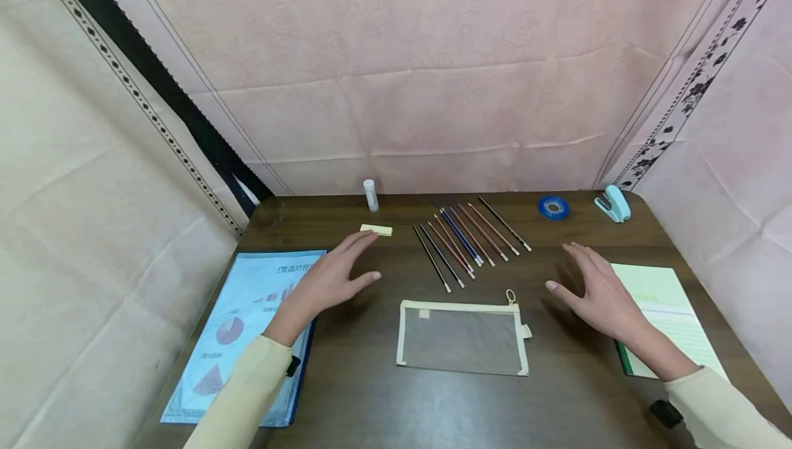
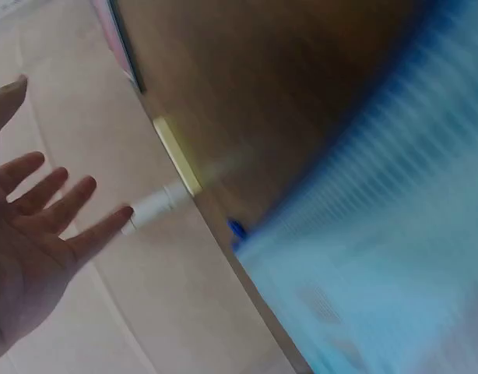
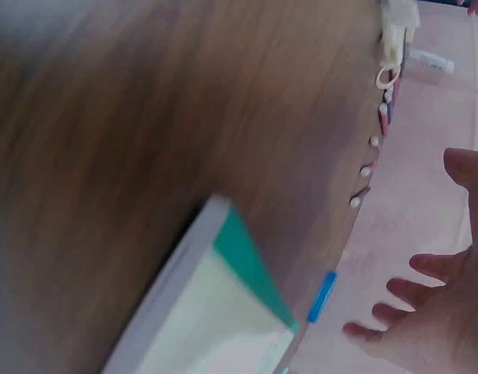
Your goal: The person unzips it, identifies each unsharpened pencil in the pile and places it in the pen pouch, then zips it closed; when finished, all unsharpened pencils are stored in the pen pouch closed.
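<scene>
The document [image 1: 247, 339], headed "竞品对比", lies flat at left. The mesh zip pouch [image 1: 460, 342] lies with its long axis left to right, zipper pull [image 1: 511, 296] at the far right corner. The right hand [image 1: 601, 294], fingers spread, is beside the notebook [image 1: 671, 311], print illegible. The left hand [image 1: 328, 280], also spread, is near the yellow block [image 1: 382, 231]; contact cannot be determined. Pencils [image 1: 460, 236] beyond the pouch point far left, white-tipped ends nearest.

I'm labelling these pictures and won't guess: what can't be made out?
Blue document, small print: head view, partly behind left sleeve; left wrist view, blurred.
Notebook, lower part: head view, behind right forearm.
White tube, any label: head view, too small; right wrist view, blurred.
Right hand, wrist end: right wrist view, cut off by right edge.
</scene>
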`<action>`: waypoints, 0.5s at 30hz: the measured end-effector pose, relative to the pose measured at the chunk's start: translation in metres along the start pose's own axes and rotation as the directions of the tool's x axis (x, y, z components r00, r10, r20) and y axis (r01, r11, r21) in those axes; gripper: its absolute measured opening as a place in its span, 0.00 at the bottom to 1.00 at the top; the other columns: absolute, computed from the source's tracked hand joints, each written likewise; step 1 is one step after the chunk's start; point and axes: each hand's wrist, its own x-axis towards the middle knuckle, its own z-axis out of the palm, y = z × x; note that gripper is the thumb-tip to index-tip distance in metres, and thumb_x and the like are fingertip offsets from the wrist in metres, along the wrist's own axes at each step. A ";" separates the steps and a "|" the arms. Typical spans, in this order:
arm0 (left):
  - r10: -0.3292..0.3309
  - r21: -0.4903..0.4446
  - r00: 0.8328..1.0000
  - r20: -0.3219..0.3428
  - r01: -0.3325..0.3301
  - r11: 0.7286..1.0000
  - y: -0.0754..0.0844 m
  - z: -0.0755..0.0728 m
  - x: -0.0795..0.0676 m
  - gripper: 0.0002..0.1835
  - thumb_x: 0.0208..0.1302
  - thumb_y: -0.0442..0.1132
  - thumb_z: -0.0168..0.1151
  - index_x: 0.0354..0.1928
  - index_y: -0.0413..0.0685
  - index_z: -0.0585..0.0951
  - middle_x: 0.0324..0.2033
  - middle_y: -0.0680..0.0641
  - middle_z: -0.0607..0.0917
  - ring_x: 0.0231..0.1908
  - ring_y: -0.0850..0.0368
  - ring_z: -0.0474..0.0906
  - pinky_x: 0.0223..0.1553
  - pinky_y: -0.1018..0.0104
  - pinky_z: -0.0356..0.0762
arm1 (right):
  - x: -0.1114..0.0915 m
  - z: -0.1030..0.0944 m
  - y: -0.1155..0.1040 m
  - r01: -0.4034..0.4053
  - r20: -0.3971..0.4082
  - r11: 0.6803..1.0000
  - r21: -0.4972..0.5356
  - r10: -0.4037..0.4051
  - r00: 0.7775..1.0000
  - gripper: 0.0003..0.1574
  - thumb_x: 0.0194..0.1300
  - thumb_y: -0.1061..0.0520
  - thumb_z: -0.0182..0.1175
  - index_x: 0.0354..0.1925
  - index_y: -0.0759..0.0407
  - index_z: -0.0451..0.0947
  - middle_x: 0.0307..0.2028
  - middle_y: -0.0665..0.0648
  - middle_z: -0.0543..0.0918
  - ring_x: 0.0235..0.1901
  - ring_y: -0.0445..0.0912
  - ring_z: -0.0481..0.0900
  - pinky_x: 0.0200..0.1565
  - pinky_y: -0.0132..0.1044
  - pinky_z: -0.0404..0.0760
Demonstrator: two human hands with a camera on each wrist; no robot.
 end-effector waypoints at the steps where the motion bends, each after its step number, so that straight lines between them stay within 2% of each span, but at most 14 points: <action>1: 0.022 -0.027 1.000 -0.003 -0.022 0.999 0.005 0.000 0.004 0.39 0.62 0.68 0.51 0.73 0.75 0.51 0.74 0.59 0.56 0.68 0.52 0.66 0.58 0.47 0.75 | 0.000 0.000 -0.003 -0.005 0.008 0.999 0.032 0.004 1.000 0.54 0.58 0.32 0.62 0.72 0.54 0.55 0.69 0.68 0.62 0.68 0.65 0.58 0.59 0.70 0.62; 5: 0.102 -0.103 0.995 -0.011 -0.103 0.989 0.027 0.002 0.022 0.35 0.63 0.67 0.51 0.71 0.75 0.57 0.71 0.61 0.63 0.68 0.58 0.66 0.62 0.51 0.73 | -0.001 0.003 -0.016 -0.040 0.050 0.987 0.153 0.033 0.998 0.46 0.61 0.35 0.61 0.67 0.57 0.62 0.60 0.65 0.73 0.59 0.60 0.70 0.55 0.63 0.73; 8: 0.165 -0.157 0.986 -0.002 -0.163 0.974 0.045 0.006 0.036 0.30 0.65 0.65 0.52 0.68 0.72 0.64 0.65 0.59 0.71 0.64 0.60 0.71 0.61 0.56 0.75 | -0.003 0.005 -0.025 -0.077 0.101 0.963 0.257 0.052 0.994 0.40 0.62 0.35 0.60 0.63 0.57 0.65 0.52 0.60 0.79 0.51 0.54 0.78 0.47 0.51 0.81; 12: 0.257 -0.208 0.965 0.049 -0.242 0.948 0.068 0.020 0.057 0.24 0.67 0.56 0.55 0.64 0.66 0.71 0.59 0.57 0.78 0.53 0.61 0.79 0.55 0.62 0.79 | -0.006 0.007 -0.035 -0.140 0.195 0.936 0.323 0.079 0.978 0.37 0.63 0.33 0.57 0.60 0.54 0.67 0.47 0.55 0.81 0.45 0.48 0.81 0.41 0.35 0.80; 15: 0.323 -0.212 0.941 0.104 -0.296 0.931 0.087 0.034 0.073 0.21 0.68 0.51 0.57 0.62 0.61 0.73 0.56 0.56 0.81 0.49 0.62 0.81 0.52 0.66 0.80 | -0.008 0.009 -0.039 -0.179 0.261 0.922 0.344 0.090 0.961 0.37 0.62 0.33 0.57 0.59 0.53 0.68 0.45 0.53 0.82 0.41 0.46 0.81 0.37 0.32 0.79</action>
